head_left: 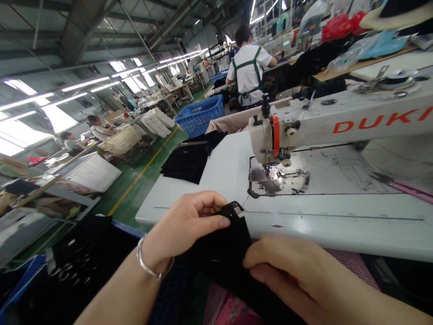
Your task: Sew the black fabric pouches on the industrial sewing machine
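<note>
My left hand (186,225) pinches the upper corner of a black fabric piece (225,253) at the near edge of the white sewing table (338,225). A silver bangle circles that wrist. My right hand (297,275) grips the same black fabric lower down, fingers closed on its edge. A thin thread runs from the fabric's corner toward the needle plate (270,178) of the white sewing machine (338,122), which stands just beyond my hands.
A stack of black fabric pieces (187,162) lies on the table's far left end. A blue crate (199,115) stands behind it, and a person in a white shirt (248,67) sits at another machine. More black garments (84,253) fill a bin at my lower left.
</note>
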Motion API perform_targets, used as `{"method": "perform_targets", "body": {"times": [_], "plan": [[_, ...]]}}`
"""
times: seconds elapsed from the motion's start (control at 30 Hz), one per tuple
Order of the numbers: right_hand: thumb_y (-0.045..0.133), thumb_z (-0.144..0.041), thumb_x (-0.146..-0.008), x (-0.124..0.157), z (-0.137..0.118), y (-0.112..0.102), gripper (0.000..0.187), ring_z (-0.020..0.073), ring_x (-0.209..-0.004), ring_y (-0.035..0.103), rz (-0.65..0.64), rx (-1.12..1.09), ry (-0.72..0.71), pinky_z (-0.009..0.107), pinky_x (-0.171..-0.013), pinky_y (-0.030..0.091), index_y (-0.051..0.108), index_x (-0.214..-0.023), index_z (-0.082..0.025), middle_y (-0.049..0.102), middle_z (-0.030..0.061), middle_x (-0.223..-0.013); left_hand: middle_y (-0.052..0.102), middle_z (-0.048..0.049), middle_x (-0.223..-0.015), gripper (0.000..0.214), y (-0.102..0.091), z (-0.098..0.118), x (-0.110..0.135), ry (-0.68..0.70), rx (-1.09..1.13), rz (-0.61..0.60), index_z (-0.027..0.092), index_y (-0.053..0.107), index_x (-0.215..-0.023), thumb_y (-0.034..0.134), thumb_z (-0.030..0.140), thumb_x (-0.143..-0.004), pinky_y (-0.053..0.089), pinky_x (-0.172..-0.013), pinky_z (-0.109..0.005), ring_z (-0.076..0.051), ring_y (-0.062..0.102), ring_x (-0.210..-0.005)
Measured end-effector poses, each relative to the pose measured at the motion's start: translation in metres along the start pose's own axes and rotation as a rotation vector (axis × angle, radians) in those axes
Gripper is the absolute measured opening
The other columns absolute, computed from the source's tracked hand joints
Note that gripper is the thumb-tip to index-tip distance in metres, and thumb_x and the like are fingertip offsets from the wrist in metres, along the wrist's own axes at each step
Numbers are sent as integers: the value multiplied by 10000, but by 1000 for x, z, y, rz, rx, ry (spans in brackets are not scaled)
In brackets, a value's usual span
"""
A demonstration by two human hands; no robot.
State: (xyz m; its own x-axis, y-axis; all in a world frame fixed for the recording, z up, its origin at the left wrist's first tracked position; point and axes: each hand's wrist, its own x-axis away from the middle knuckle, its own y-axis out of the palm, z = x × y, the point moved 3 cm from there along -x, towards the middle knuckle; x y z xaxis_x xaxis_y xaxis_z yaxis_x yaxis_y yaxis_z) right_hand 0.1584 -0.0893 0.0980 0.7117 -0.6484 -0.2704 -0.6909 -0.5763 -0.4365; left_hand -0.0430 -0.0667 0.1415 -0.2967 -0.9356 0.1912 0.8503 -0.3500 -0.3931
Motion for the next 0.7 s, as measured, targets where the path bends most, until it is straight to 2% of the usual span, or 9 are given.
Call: {"method": "perform_targets", "body": {"times": [0.1,0.17,0.23,0.27,0.33,0.43,0.5,0.57,0.7], "plan": [[423,-127,-946,-6,20,11,300,107,-848,657,-52,-58,3,207,-759,513,626,-1101,-285,695,-39,-974,692,-21,-808,132,-10,0,-36,41,-336,-190,181,703,-912,644,264,-828,495,-658,-248,-185,642,-746],[403,-78,-929,-11,50,18,384,108,-877,664,-43,128,-1,209,-779,516,603,-1184,-284,699,-35,-1023,677,10,-761,87,-5,-19,-73,73,-566,-198,181,708,-862,661,224,-804,489,-657,-227,-163,633,-721],[447,-69,-903,-22,85,17,365,128,-841,667,1,471,-36,225,-754,518,616,-1179,-238,707,-6,-991,659,3,-754,52,4,-45,-115,75,-655,-124,170,714,-811,704,184,-762,485,-665,-236,-164,621,-713],[460,-70,-898,-28,101,14,328,152,-817,662,16,573,-39,253,-742,518,642,-1134,-206,706,20,-942,654,-14,-789,55,9,-56,-136,81,-694,-69,165,720,-788,735,182,-737,488,-702,-255,-178,619,-750],[464,-90,-908,-44,126,-2,266,204,-832,639,37,705,-50,316,-748,507,680,-1044,-165,685,71,-885,644,-59,-903,110,16,-71,-175,100,-755,69,170,735,-823,766,206,-723,480,-824,-316,-234,604,-903],[500,-94,-894,-64,149,-36,229,276,-987,589,41,802,-86,406,-837,481,700,-994,-145,655,129,-994,621,-95,-1032,199,25,-77,-218,144,-807,234,182,722,-963,736,243,-774,445,-932,-379,-279,559,-1050],[534,-64,-859,-69,157,-56,237,290,-1039,577,24,844,-122,426,-864,480,700,-1010,-141,644,138,-1079,625,-104,-1025,194,31,-76,-232,180,-818,280,167,696,-1016,666,242,-840,459,-918,-382,-269,576,-1022],[541,-46,-846,-64,163,-66,264,277,-1036,592,0,865,-164,419,-868,493,694,-1038,-140,650,129,-1099,636,-112,-980,179,39,-76,-234,223,-822,295,138,679,-1021,601,230,-889,481,-887,-378,-257,597,-966],[501,-76,-896,-43,167,-62,289,245,-1099,584,3,872,-237,405,-957,474,653,-1137,-124,659,121,-1126,642,-73,-996,165,55,-82,-206,359,-809,233,152,661,-1041,612,219,-898,485,-927,-349,-217,597,-975]]}}
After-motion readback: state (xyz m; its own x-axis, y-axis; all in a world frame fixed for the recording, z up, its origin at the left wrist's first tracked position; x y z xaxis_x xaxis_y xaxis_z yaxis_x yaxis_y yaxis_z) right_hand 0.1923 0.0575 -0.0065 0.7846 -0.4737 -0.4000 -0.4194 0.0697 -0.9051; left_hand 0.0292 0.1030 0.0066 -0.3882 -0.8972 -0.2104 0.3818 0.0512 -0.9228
